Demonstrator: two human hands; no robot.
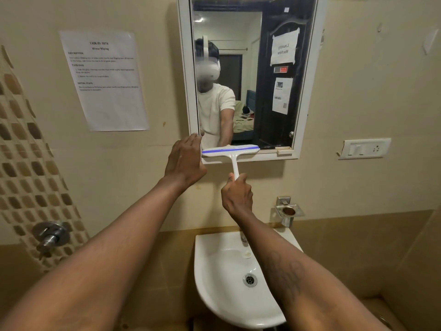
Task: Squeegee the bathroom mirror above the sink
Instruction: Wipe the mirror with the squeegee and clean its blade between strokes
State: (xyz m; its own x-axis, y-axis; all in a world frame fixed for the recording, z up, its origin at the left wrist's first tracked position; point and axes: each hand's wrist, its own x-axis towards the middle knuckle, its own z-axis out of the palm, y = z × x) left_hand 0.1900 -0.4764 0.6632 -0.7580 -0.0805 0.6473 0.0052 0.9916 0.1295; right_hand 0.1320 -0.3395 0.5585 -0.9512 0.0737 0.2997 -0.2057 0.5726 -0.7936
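Observation:
A white-framed mirror (274, 75) hangs on the beige wall above a white sink (214, 283). A white squeegee (232, 151) with a blue strip lies with its blade across the mirror's bottom left edge. My right hand (237, 195) is closed around the lower end of its handle. My left hand (185, 161) is spread flat against the frame's lower left corner, fingers apart, holding nothing. The glass reflects a person in a white shirt and a dark door with papers.
A printed task sheet (105, 80) is taped to the wall at left. A chrome tap valve (51, 235) sticks out at lower left. A soap holder (288, 211) and a switch plate (365, 148) are on the wall at right.

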